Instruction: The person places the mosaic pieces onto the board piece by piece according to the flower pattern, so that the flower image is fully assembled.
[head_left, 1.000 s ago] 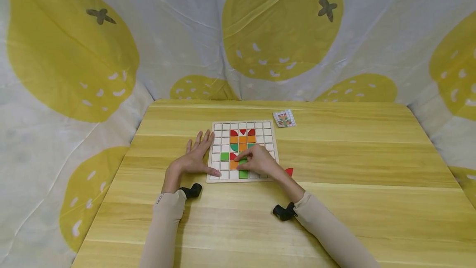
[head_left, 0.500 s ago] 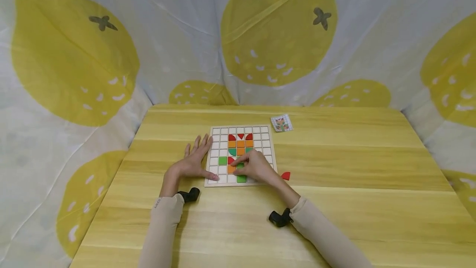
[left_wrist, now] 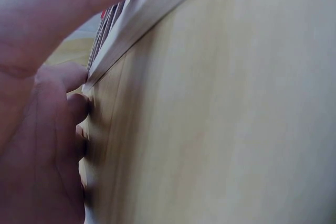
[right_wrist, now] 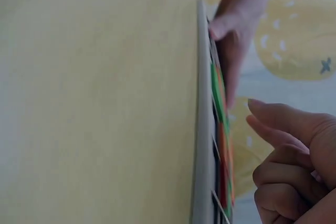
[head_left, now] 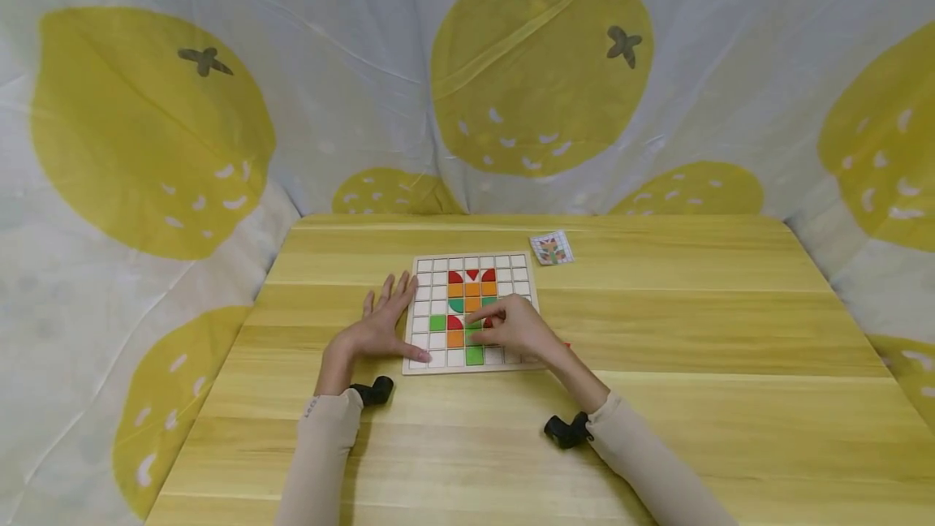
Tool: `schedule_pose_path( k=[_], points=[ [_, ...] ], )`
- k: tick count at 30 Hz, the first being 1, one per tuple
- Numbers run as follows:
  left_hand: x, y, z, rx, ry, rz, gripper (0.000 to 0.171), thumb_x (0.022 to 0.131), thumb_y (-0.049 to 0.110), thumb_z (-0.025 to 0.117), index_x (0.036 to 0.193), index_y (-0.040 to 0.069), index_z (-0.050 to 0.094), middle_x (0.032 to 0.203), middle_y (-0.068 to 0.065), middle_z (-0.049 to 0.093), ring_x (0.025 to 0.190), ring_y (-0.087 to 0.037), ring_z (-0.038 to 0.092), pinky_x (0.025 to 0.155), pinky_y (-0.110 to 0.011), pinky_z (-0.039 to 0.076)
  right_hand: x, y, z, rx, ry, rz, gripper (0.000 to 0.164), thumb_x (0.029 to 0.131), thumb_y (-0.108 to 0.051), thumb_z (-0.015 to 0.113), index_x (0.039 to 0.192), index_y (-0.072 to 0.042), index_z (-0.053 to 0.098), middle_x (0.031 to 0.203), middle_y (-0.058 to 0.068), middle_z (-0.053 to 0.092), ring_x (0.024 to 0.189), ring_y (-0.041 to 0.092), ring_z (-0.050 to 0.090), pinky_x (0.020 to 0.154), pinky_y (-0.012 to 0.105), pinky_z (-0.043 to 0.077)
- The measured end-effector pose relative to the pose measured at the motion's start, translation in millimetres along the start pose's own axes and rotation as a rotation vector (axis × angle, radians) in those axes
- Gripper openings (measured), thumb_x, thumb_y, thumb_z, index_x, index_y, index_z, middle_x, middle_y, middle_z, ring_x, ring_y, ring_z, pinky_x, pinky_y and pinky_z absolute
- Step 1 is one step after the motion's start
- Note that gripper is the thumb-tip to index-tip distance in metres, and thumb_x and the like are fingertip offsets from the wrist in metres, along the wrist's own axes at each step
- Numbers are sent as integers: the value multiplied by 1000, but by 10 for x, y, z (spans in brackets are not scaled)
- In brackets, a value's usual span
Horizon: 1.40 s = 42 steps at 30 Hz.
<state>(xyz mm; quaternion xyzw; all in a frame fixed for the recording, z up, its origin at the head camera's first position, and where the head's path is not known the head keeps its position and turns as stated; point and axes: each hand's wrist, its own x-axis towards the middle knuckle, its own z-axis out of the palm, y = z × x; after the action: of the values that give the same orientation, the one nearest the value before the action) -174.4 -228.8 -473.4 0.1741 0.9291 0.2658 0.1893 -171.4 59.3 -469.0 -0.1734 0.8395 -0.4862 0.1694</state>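
Observation:
In the head view a white gridded puzzle board (head_left: pixel 420 291) with a pale wooden rim holds red, orange and green tiles. My left hand (head_left: pixel 376 329) rests along its left edge, fingers spread and thumb on the near-left corner. Over the right middle of the board is my right hand (head_left: pixel 517 327). Its thumb and index finger point left above the green tiles. In the right wrist view these two fingertips stand slightly apart, with no piece seen between them, and the other fingers are curled. An orange square tile (head_left: pixel 455 338) and a red quarter-round tile (head_left: pixel 454 321) lie left of the fingertips.
A small pattern card (head_left: pixel 551 247) lies beyond the board's far right corner. Part of a red piece (head_left: pixel 567 345) shows behind the right wrist. The wooden table (head_left: pixel 679 331) ends at a lemon-print cloth (head_left: pixel 380 104).
My right hand has drawn a little to the right, off the orange and red tiles, which now show more fully. The left hand keeps its place on the board. The head view has tilted up slightly.

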Motion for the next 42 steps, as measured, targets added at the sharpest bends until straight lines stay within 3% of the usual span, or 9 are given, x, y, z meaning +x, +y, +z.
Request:
schedule_pose_path(
  k=[11,18,22,27,33,42],
  points=[
    [2,-12,-33,-9,-11,-9,139,74,50,92,166,4,-2,173,-19,-14,159,-43,-22,123,-70,-15,-399,341,-692,4,73,49,23,92,-19,79,112,-7,81,57,-6,34,53,10,29,49,22,25],
    [3,-1,-67,14,-8,-16,139,74,51,91,166,5,-1,174,-18,-14,159,-42,-22,124,-69,-15,-560,576,-986,30,-19,61,31,87,-15,84,115,-3,78,58,-6,30,54,8,25,51,22,25],
    [10,5,-68,16,-12,-10,139,74,51,91,166,5,-1,174,-18,-14,159,-41,-22,124,-69,-15,-596,647,-1056,-5,-118,96,35,78,-14,91,109,-2,79,58,-5,32,55,8,28,52,21,25],
    [12,0,-39,11,-17,-5,139,74,52,91,166,4,-2,174,-18,-15,159,-42,-22,123,-69,-16,-599,706,-1063,-15,-175,103,31,78,-11,91,103,0,78,59,-3,39,53,8,31,51,20,26],
    [8,2,-8,-8,-10,1,139,74,50,92,166,5,-2,174,-19,-14,159,-42,-21,123,-69,-16,-593,748,-1049,6,-125,119,25,81,-10,87,102,0,78,59,-4,40,54,7,31,52,20,26],
    [9,-24,-5,-8,-14,2,140,73,52,91,166,6,-3,174,-17,-16,159,-41,-23,123,-68,-16,-592,772,-1070,-36,27,144,24,84,-16,87,101,-2,78,60,-5,33,56,9,28,54,24,25]
  ],
)
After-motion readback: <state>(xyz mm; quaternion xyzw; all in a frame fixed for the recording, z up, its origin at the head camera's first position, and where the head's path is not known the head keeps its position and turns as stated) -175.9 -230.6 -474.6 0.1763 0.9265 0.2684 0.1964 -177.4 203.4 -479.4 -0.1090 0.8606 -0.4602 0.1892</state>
